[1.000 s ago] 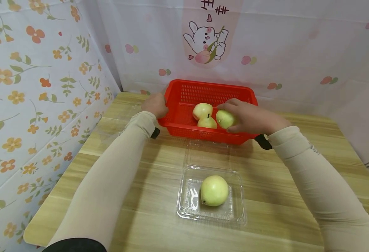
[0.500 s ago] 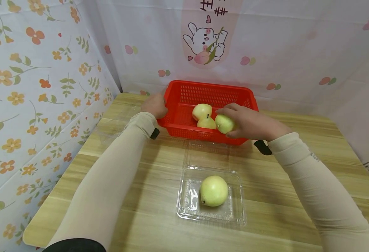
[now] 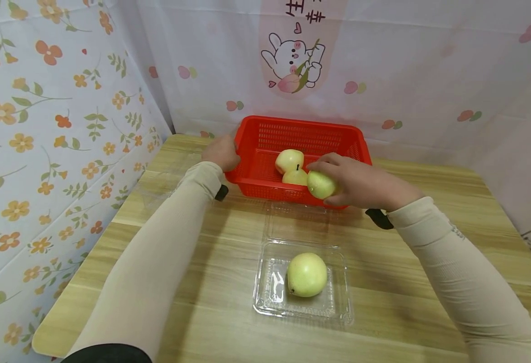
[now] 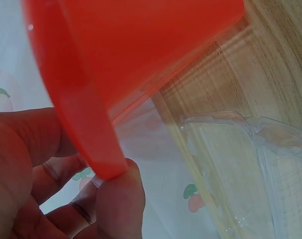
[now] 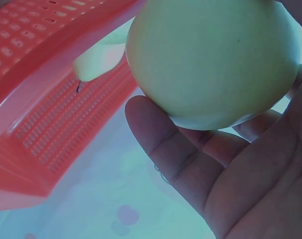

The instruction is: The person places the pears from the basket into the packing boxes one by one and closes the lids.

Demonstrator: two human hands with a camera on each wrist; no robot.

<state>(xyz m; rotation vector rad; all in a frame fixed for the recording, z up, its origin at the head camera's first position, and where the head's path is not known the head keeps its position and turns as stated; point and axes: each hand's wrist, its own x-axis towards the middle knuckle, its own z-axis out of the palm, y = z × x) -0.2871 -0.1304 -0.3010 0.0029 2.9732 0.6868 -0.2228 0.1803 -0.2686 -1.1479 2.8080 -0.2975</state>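
My right hand [image 3: 353, 180] grips a pale yellow-green pear [image 3: 321, 185] at the front rim of the red plastic basket [image 3: 265, 187]. In the right wrist view, the fingers curl round the held pear [image 5: 211, 59] beside the basket wall. My left hand [image 3: 221, 153] pinches the basket's left rim; the left wrist view has thumb and fingers on either side of the red rim [image 4: 93, 134]. Inside the basket lie two more pears, one behind [image 3: 289, 161] and one with a dark stem in front [image 3: 295, 176].
Nearer me, an open clear plastic clamshell box [image 3: 265, 298] holds one pear [image 3: 307, 275], its lid lying back toward the basket. More clear plastic boxes [image 3: 163, 176] stand at the table's left, under my left forearm. A patterned curtain [image 3: 410, 75] hangs behind the table [image 3: 215, 302].
My right hand has moved slightly toward me with the pear, from inside the basket to its front rim. The left hand stays on the left rim.
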